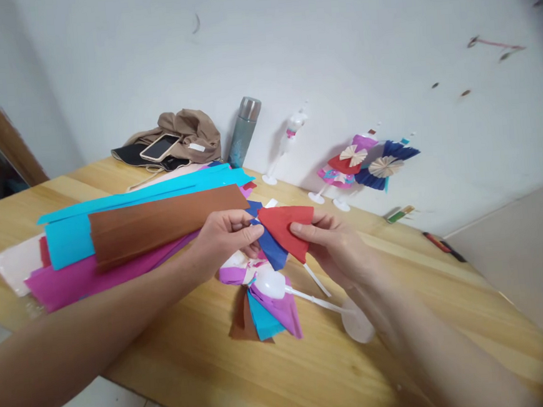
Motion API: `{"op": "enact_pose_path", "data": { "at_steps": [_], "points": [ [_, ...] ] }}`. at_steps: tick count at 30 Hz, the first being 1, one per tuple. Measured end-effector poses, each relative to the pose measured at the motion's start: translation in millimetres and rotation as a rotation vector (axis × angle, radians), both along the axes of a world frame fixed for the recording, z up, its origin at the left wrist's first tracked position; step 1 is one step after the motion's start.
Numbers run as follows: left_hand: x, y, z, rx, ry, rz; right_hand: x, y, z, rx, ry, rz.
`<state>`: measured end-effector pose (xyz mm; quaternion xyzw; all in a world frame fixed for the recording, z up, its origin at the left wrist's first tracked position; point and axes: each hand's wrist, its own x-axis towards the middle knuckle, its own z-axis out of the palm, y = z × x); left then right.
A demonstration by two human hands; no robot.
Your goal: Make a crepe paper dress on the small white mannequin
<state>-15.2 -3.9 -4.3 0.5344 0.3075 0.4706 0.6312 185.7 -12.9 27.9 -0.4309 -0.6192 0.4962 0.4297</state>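
Above the table, both my hands hold a small bundle of coloured paper. My left hand [234,234] pinches the gathered end, where a blue paper piece [273,248] and a red paper piece [285,227] meet. The wider side of the red piece is gripped between the thumb and fingers of my right hand [328,233]. Just below lies a small white figure [271,285] on its side, dressed in purple, turquoise and brown paper. Its thin white rod [311,299] runs to a round base [357,322] near my right wrist. A white strip [316,279] shows beneath the red paper.
Sheets of brown paper [169,221], turquoise paper [67,241] and magenta paper [66,285] are piled left. Behind stand a flask [243,133], a bare figure [296,123] and two dressed figures [350,159]. A phone [160,147] rests on brown cloth [195,131]. A cutter [444,246] lies right.
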Motion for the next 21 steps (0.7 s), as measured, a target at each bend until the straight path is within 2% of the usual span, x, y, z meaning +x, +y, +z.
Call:
{"op": "enact_pose_path", "data": {
  "at_steps": [3, 5, 7, 9, 13, 15, 21],
  "points": [
    [-1, 2, 1.8, 0.045, 0.101, 0.029, -2, -7, 1.1, 0.157, -0.007, -0.065],
    [-1, 3, 2.4, 0.092, 0.159, 0.049, -3, -13, 3.2, 0.256, -0.08, -0.174],
    [0, 3, 3.0, 0.125, 0.207, 0.058, -5, -18, 6.6, 0.294, -0.146, -0.262],
    [-1, 3, 3.9, 0.143, 0.238, 0.052, -6, -20, 10.5, 0.226, -0.108, -0.255],
    [-3, 4, 4.6, 0.22, 0.296, 0.034, -6, -16, 16.6, -0.099, 0.117, -0.102],
    [-4, 5, 3.5, 0.292, 0.341, 0.049, -6, -13, 17.5, -0.215, 0.18, -0.077],
    [-6, 4, -1.6, 0.589, 0.489, 0.211, -5, -13, 17.5, -0.344, 0.242, -0.115]
  ]
}}
